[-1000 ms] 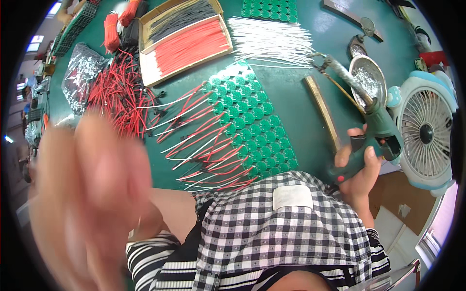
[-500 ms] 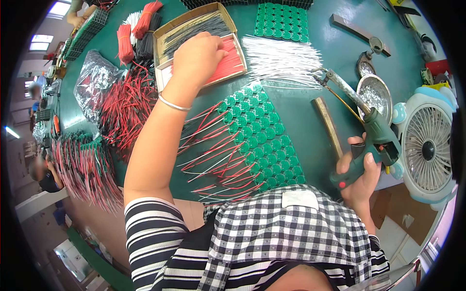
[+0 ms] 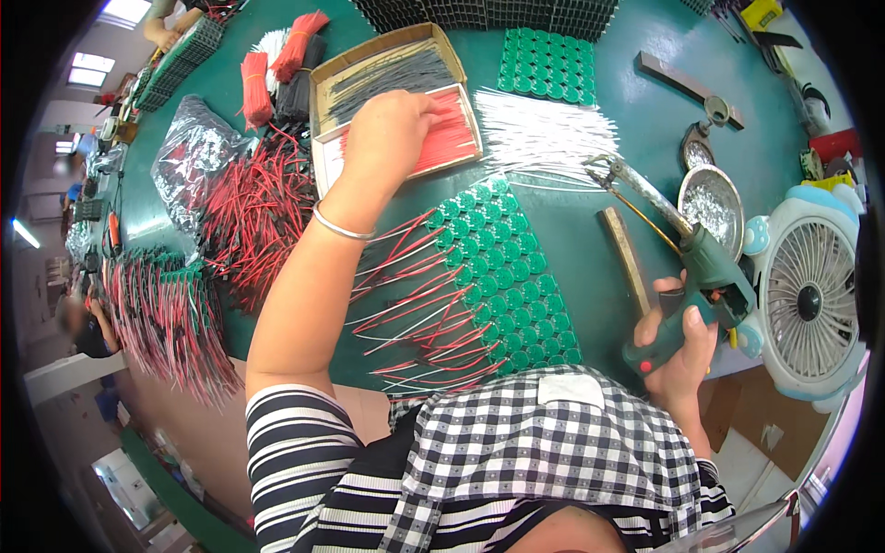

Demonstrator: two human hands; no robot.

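My left hand reaches over the cardboard box, its bent fingers drawn together among the short red wires. Whether a wire is between the fingertips is hidden. Wrapped in my right hand is a green soldering gun with a long metal barrel, its tip pointing up and left beside the white wires. Between my arms lies a panel of round green circuit boards. Red, black and white wires stick out from the panel's left edge.
Beyond the box are bundled wires. Loose red and black wires and a clear plastic bag lie left. A second board panel sits far off. On the right are a wooden bar, metal bowl and fan.
The table scene has shifted slightly down and mostly to the right in view. My left hand stays over the red wires, and my right hand still grips the soldering gun.
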